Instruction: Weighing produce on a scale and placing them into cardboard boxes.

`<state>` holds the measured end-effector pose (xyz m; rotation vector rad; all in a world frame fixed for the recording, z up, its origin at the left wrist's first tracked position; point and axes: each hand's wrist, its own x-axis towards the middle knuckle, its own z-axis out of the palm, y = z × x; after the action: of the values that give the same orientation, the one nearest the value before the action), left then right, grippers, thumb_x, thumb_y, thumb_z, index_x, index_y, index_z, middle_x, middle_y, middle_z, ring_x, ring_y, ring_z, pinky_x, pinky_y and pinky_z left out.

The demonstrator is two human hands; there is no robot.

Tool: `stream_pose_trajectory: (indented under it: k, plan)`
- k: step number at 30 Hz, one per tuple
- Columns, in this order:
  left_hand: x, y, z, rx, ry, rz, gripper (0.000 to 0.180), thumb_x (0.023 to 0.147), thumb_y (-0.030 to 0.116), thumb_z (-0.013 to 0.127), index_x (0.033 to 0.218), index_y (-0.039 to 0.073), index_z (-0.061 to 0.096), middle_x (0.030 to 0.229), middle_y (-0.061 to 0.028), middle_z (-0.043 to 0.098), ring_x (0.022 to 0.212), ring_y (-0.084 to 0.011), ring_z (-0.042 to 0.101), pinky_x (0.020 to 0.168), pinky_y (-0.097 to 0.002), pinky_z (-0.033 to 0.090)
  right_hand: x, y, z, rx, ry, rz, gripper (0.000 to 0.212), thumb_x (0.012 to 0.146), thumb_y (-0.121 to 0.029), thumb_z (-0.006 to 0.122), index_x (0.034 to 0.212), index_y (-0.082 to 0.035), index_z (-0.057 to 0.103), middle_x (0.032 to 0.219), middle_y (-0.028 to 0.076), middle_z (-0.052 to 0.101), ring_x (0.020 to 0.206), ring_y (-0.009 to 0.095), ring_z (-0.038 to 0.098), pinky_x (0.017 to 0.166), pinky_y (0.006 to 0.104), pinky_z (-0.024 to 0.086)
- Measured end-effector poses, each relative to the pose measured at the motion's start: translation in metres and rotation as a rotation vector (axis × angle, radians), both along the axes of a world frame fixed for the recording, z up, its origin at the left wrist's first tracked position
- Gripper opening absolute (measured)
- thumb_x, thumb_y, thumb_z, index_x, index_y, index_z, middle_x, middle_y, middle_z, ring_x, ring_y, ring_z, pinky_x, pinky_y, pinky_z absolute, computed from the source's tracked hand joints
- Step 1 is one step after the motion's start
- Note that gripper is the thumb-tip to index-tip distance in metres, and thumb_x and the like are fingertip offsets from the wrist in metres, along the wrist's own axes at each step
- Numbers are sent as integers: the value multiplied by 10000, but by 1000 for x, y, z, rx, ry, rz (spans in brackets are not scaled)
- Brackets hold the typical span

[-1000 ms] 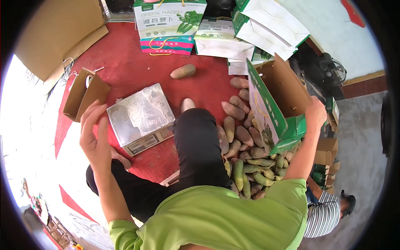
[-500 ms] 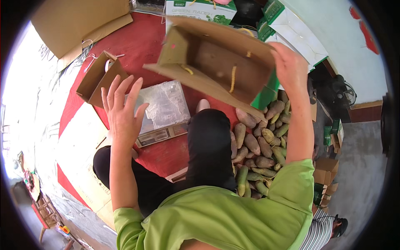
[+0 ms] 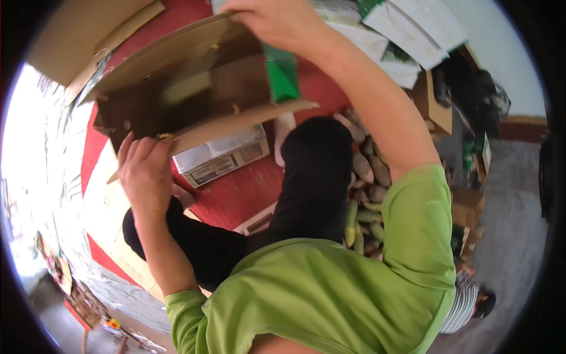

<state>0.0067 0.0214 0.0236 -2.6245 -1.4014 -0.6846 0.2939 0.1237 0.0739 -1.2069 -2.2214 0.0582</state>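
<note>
An open cardboard carton (image 3: 244,82), brown inside with a green outer part on its right, tilts above the red mat, and short yellow cord pieces show on its inner walls. My right hand (image 3: 277,23) grips its far top edge. Closed at the near left corner is my left hand (image 3: 144,171), its fingers over the edge of the carton. The carton's outer faces are mostly hidden. Partly beneath it stands a low box with a clear, shiny top (image 3: 224,162), close in front of my knees.
Purple and green radishes (image 3: 365,168) lie heaped right of my knee. White and green cartons (image 3: 407,29) stand at the far right, with a brown box (image 3: 433,100) nearer. Flat cardboard (image 3: 112,218) lies at left. A person's striped garment (image 3: 458,307) shows lower right.
The carton has swung left with my right hand. My left hand, spread and apart from it before, is now closed on its near left corner.
</note>
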Motion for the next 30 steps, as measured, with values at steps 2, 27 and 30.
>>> stream_pose_trajectory:
  k: [2,27,30]
  plan:
    - [0,-4,0,-59,8,-3,145,727,57,627,863,66,677,756,-72,562,794,-266,587,856,-384,490,2,-3,-16,-75,-20,-39,154,856,-184,555,916,-81,652,845,167,662,819,369,627,709,459,477]
    - [18,-9,-10,-449,160,128,122,803,32,629,917,21,668,830,-119,611,754,-293,597,671,-363,451,185,-426,-345,-1071,32,-1089,218,765,-251,636,898,-82,670,927,181,660,893,372,622,770,456,502]
    - [18,-8,-21,-464,89,79,112,788,22,642,896,5,666,814,-127,603,747,-301,591,671,-372,446,176,-461,-354,-1176,-52,-1268,320,758,-284,650,1018,-102,610,1094,169,621,1040,365,579,856,477,486]
